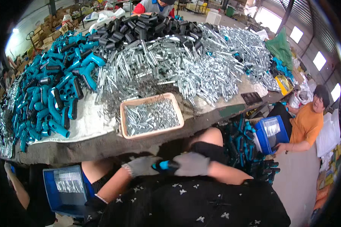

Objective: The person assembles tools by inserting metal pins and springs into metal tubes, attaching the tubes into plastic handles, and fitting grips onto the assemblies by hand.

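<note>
In front of my lap, a teal-and-black plastic tool handle (pixel 165 165) is held between my two hands, which wear grey gloves. My left hand (pixel 142 166) is closed around its left end, and my right hand (pixel 193 164) grips the black right end. The fingers cover much of the handle, so its full shape is hidden. Just beyond, a beige tray (pixel 181 122) full of small metal pins and parts stands at the table's near edge. Teal-and-black handle housings (pixel 45 99) are heaped on the table to the left.
Silvery metal parts (pixel 204 73) and black sleeves (pixel 140 28) cover the table (pixel 88 148). A blue bin (pixel 51 202) with metal rods is at my left. Finished-looking teal-and-black pieces (pixel 240 145) pile up at my right, beside a co-worker (pixel 308 120) with another blue bin (pixel 268 145).
</note>
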`<action>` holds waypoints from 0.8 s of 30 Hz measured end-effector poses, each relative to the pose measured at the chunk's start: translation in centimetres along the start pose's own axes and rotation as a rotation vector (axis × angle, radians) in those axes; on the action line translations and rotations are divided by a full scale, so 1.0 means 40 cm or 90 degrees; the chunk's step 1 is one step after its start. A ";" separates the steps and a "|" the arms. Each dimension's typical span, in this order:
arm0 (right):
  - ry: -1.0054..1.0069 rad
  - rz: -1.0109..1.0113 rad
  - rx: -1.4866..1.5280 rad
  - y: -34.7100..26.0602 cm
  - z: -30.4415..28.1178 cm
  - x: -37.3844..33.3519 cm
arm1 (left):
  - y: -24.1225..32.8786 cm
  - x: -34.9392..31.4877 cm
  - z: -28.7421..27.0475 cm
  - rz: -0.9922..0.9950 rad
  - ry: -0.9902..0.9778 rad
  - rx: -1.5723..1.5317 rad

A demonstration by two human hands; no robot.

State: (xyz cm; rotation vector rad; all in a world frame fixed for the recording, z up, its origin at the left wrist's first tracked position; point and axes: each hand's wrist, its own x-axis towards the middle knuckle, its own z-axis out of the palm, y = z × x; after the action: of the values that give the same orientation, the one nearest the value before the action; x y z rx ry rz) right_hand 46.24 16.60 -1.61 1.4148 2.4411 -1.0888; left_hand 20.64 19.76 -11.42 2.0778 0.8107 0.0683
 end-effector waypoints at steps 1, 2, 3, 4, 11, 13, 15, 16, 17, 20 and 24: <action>0.035 -0.042 0.038 0.004 -0.043 -0.086 | -0.027 -0.042 0.035 -0.036 0.045 0.109; 0.083 -0.069 0.080 0.010 -0.081 -0.170 | 0.007 -0.076 0.048 -0.086 0.126 0.123; 0.104 -0.063 0.109 0.011 -0.109 -0.248 | 0.046 -0.092 0.054 -0.123 0.156 0.049; 0.133 -0.045 0.138 0.002 -0.121 -0.314 | 0.082 -0.094 0.053 -0.148 0.178 -0.024; 0.248 0.169 0.278 -0.055 0.045 -0.525 | 0.186 -0.051 0.081 0.090 0.251 0.030; 0.591 0.204 0.085 -0.021 0.040 -0.666 | 0.262 -0.029 0.070 0.155 0.199 -0.145; 0.774 0.260 0.153 -0.066 0.007 -0.842 | 0.346 -0.043 0.051 0.172 0.190 -0.209; 0.841 0.321 0.216 -0.135 -0.002 -0.920 | 0.361 -0.026 0.032 0.227 0.219 -0.132; 0.930 0.364 0.178 -0.157 0.018 -0.999 | 0.397 -0.022 0.018 0.142 0.200 -0.212; 1.020 0.616 -0.097 -0.181 0.067 -1.175 | 0.339 0.000 0.011 0.108 0.234 -0.259; 0.818 0.944 -0.129 0.003 0.103 -1.258 | 0.340 -0.010 0.042 0.078 0.215 -0.327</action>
State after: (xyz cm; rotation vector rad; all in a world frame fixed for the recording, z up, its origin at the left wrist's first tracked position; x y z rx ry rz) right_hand 73.36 -21.72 16.96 3.2948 0.7404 0.5575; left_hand 27.97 12.90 -2.11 1.6397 0.7639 0.6425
